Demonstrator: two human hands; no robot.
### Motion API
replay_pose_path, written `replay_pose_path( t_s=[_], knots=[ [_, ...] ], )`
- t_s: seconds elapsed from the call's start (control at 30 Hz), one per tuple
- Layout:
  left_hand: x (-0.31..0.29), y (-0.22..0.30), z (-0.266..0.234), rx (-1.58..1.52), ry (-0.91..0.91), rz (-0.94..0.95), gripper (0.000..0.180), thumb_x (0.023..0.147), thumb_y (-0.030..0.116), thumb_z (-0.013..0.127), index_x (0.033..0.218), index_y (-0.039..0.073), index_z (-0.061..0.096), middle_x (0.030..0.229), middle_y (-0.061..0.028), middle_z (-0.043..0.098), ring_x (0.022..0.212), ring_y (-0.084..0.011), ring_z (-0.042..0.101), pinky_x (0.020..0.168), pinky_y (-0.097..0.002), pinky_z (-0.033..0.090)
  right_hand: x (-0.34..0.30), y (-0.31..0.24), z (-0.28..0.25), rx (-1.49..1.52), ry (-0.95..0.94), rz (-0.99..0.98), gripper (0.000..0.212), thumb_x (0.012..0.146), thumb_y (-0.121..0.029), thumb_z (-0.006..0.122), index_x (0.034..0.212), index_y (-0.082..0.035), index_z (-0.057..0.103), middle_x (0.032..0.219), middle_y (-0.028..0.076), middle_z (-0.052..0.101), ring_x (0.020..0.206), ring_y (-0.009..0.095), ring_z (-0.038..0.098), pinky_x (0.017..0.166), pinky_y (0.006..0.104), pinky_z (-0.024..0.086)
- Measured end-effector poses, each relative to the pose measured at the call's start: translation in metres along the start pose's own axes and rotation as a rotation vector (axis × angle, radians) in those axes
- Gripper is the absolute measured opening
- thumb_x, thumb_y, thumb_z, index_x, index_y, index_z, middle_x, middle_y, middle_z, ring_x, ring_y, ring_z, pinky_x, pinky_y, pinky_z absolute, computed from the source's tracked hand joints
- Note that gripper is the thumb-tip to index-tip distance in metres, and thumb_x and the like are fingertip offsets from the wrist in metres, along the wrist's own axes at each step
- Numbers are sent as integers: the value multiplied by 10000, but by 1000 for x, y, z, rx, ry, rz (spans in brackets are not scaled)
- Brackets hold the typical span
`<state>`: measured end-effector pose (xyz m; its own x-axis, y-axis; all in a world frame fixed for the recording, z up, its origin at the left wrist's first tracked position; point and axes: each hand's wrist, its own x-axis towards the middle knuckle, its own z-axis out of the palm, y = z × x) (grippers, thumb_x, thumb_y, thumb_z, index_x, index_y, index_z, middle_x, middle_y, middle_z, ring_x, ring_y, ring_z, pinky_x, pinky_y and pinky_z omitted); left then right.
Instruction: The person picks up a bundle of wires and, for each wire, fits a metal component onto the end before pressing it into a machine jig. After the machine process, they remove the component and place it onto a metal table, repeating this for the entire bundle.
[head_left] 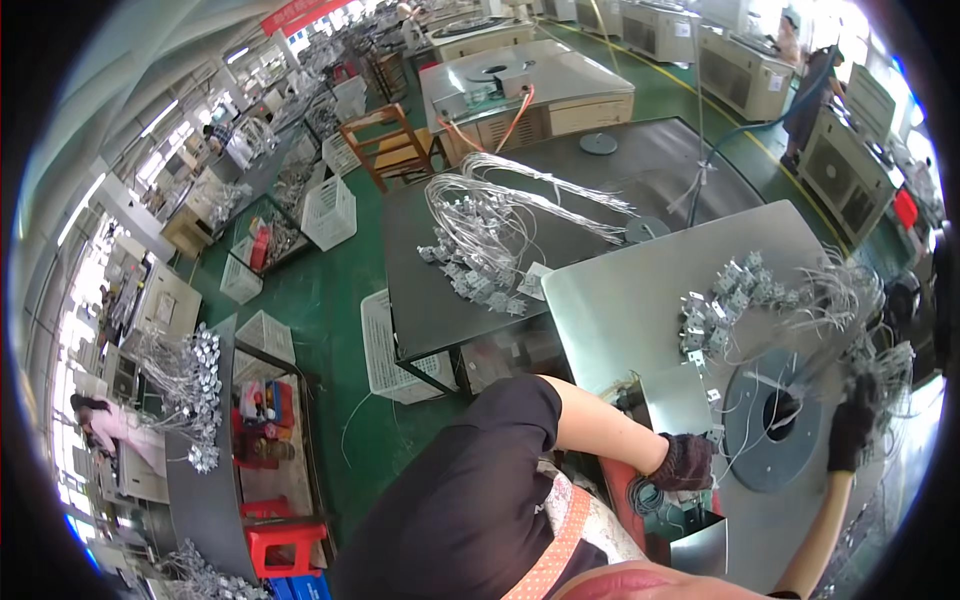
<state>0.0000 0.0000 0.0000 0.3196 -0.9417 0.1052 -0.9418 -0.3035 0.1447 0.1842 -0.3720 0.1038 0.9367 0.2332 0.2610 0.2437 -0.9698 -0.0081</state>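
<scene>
My left hand (688,462), in a dark knit glove, is at the near left rim of a grey round disc (765,425) with a dark hole in its middle. Its fingers look curled, next to small grey metal parts on white wires; what they hold is hidden. My right hand (853,420), also gloved, reaches up on the disc's right side beside a tangle of wires (885,385). Blur and the dark glove hide its fingers. Beyond the disc, a cluster of small square metal parts (725,300) with white wires lies on the shiny metal machine top (610,300).
A dark table (430,310) beyond holds a long bundle of wired parts (480,240). White plastic crates (385,350) stand on the green floor. At left are a red stool (283,540) and a bench with more wired parts (200,390). A wooden chair (390,145) stands farther off.
</scene>
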Motion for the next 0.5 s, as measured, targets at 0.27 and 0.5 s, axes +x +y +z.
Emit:
replay_pose_path(
  t_s=[0.27,0.5],
  knots=[
    [-4,1,0,-64,128,14,219,831,268,610,913,66,626,841,-98,653,884,-306,673,1047,-489,447,148,-45,-84,-398,653,-509,476,836,85,502,1283,-33,615,1346,198,612,1337,363,529,1165,444,396],
    [-11,1,-8,-144,218,95,189,821,203,608,805,16,632,789,-168,669,795,-314,680,951,-485,507,156,9,-72,54,401,-272,505,851,75,552,1341,-34,607,1365,180,617,1365,347,513,1175,412,371]
  ],
)
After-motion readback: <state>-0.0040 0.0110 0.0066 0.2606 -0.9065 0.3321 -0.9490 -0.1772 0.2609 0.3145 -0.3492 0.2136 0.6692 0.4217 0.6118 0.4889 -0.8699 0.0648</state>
